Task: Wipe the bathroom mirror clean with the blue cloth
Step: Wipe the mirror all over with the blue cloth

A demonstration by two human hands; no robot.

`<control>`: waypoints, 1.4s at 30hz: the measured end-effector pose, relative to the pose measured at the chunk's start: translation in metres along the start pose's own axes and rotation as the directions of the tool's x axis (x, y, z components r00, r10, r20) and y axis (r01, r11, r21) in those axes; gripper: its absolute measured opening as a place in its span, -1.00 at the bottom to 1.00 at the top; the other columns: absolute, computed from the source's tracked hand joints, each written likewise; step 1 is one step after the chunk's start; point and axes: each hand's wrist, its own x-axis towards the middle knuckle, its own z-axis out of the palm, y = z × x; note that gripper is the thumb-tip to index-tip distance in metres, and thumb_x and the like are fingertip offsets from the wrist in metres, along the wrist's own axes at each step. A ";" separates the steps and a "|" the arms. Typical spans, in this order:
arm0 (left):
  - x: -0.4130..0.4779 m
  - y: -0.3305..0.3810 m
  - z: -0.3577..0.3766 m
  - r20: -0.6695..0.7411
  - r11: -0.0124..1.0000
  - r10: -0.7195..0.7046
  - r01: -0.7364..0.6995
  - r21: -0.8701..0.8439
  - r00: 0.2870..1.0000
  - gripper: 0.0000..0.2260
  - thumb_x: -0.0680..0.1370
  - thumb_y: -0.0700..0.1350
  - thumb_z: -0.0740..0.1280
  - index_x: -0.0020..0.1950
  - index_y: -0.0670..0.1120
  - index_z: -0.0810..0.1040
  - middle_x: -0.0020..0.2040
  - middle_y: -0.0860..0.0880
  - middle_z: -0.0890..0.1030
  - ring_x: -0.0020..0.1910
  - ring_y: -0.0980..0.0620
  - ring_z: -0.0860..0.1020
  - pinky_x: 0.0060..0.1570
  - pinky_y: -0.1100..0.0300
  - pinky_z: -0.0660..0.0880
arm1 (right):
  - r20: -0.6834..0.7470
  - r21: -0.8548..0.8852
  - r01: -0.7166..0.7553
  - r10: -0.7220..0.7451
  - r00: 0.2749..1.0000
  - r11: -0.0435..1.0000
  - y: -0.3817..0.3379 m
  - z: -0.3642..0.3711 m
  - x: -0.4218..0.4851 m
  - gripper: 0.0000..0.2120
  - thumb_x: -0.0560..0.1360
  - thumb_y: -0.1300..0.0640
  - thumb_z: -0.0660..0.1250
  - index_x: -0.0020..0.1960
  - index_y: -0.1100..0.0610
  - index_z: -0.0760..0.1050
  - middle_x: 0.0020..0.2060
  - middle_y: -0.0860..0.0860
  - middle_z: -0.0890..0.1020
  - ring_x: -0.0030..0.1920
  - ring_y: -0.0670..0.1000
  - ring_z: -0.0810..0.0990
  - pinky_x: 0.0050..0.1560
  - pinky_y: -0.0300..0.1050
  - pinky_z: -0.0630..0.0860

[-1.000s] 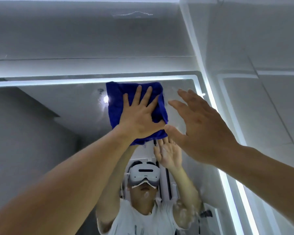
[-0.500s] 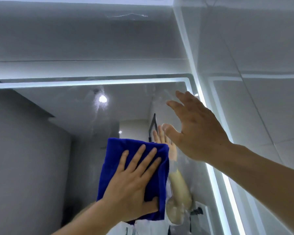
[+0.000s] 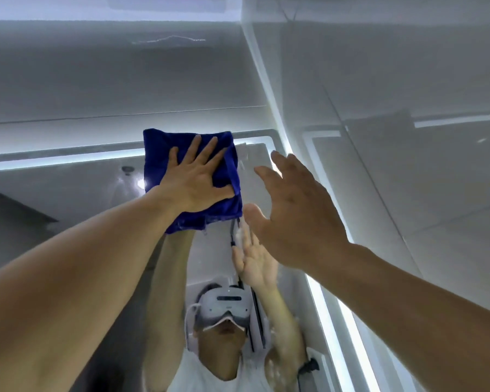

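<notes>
The bathroom mirror has a lit white border and fills the lower left of the view. A folded blue cloth lies flat against the glass at the mirror's top edge, near its upper right corner. My left hand presses on the cloth with straight, spread fingers. My right hand is raised just right of the cloth with its fingers extended, close to the glass; whether it touches is unclear. The mirror reflects both arms and a person wearing a white headset.
Glossy grey tiled wall runs above the mirror. A side wall meets it at a corner just right of the mirror. The lit strip along the mirror's right edge runs down beside my right arm.
My left hand slid the cloth down the glass, then back up to the mirror's top edge. My right hand stayed raised in about the same place.
</notes>
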 end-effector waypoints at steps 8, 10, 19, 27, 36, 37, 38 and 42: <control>-0.037 0.031 0.012 -0.069 0.999 0.042 -0.041 0.021 0.997 -0.23 0.47 0.46 -0.12 0.59 0.14 -0.15 0.62 0.06 -0.17 0.58 -0.05 -0.24 0.48 -0.25 -0.22 | 0.096 -0.066 -0.074 0.080 0.992 0.995 0.006 -0.017 0.000 -0.44 0.60 -0.16 0.10 0.55 -0.06 0.07 0.57 -0.05 -0.03 0.55 -0.01 -0.13 0.50 0.02 -0.06; -0.073 0.043 0.019 -0.068 0.998 0.068 -0.067 0.021 0.995 -0.23 0.47 0.46 -0.12 0.59 0.12 -0.14 0.62 0.05 -0.17 0.58 -0.06 -0.24 0.49 -0.25 -0.21 | 0.113 -0.080 -0.082 0.091 0.989 0.993 0.005 -0.020 -0.002 -0.44 0.60 -0.15 0.09 0.55 -0.05 0.06 0.57 -0.05 -0.04 0.55 -0.02 -0.14 0.50 0.01 -0.07; -0.200 0.072 0.045 -0.065 0.975 0.221 -0.223 -0.023 0.973 -0.22 0.46 0.40 0.14 0.57 0.01 0.20 0.60 -0.05 0.13 0.58 -0.16 0.06 0.43 -0.35 0.05 | 0.213 -0.258 -0.044 0.102 0.972 0.965 0.013 -0.037 -0.009 -0.42 0.59 -0.19 0.07 0.55 -0.07 0.05 0.57 -0.08 -0.07 0.55 -0.04 -0.16 0.49 0.01 -0.07; -0.048 0.067 0.018 -0.041 0.991 0.128 -0.130 -0.031 0.991 -0.18 0.40 0.45 -0.23 0.59 0.11 -0.16 0.61 0.05 -0.21 0.57 -0.07 -0.26 0.46 -0.30 -0.22 | 0.201 -0.375 -0.010 0.092 0.975 0.927 0.021 -0.065 -0.008 -0.42 0.57 -0.21 0.07 0.54 -0.09 0.08 0.57 -0.08 -0.04 0.54 -0.06 -0.14 0.47 0.01 -0.01; 0.036 0.082 0.006 -0.069 0.992 -0.069 0.061 -0.109 0.995 -0.15 0.37 0.48 -0.11 0.60 0.14 -0.11 0.62 0.07 -0.15 0.57 -0.08 -0.25 0.44 -0.32 -0.24 | 0.165 -0.325 0.096 -0.044 0.985 0.941 0.017 -0.066 0.007 -0.44 0.58 -0.18 0.07 0.54 -0.10 0.07 0.57 -0.11 -0.03 0.54 -0.09 -0.15 0.42 -0.12 -0.08; 0.035 0.082 0.008 -0.081 0.995 -0.056 0.049 -0.086 0.995 -0.15 0.38 0.49 -0.12 0.60 0.13 -0.11 0.62 0.06 -0.14 0.58 -0.08 -0.24 0.44 -0.32 -0.24 | 0.165 -0.325 0.105 -0.053 0.985 0.940 0.016 -0.066 0.007 -0.44 0.58 -0.17 0.07 0.54 -0.10 0.07 0.57 -0.10 -0.04 0.54 -0.09 -0.16 0.43 -0.11 -0.09; 0.033 0.081 0.009 -0.086 0.997 -0.038 0.032 -0.070 0.996 -0.15 0.38 0.48 -0.15 0.60 0.13 -0.12 0.62 0.06 -0.13 0.58 -0.09 -0.23 0.43 -0.31 -0.24 | 0.169 -0.325 0.104 -0.050 0.984 0.940 0.015 -0.066 0.008 -0.44 0.58 -0.17 0.07 0.54 -0.10 0.06 0.57 -0.11 -0.05 0.54 -0.09 -0.17 0.44 -0.10 -0.10; 0.004 0.090 0.015 -0.095 0.996 0.059 -0.065 -0.057 0.994 -0.17 0.40 0.46 -0.18 0.60 0.10 -0.11 0.62 0.05 -0.12 0.58 -0.09 -0.21 0.44 -0.28 -0.24 | 0.183 -0.327 0.072 -0.012 0.983 0.942 0.014 -0.070 0.010 -0.42 0.59 -0.17 0.08 0.55 -0.10 0.03 0.57 -0.12 -0.09 0.54 -0.10 -0.19 0.47 -0.10 -0.11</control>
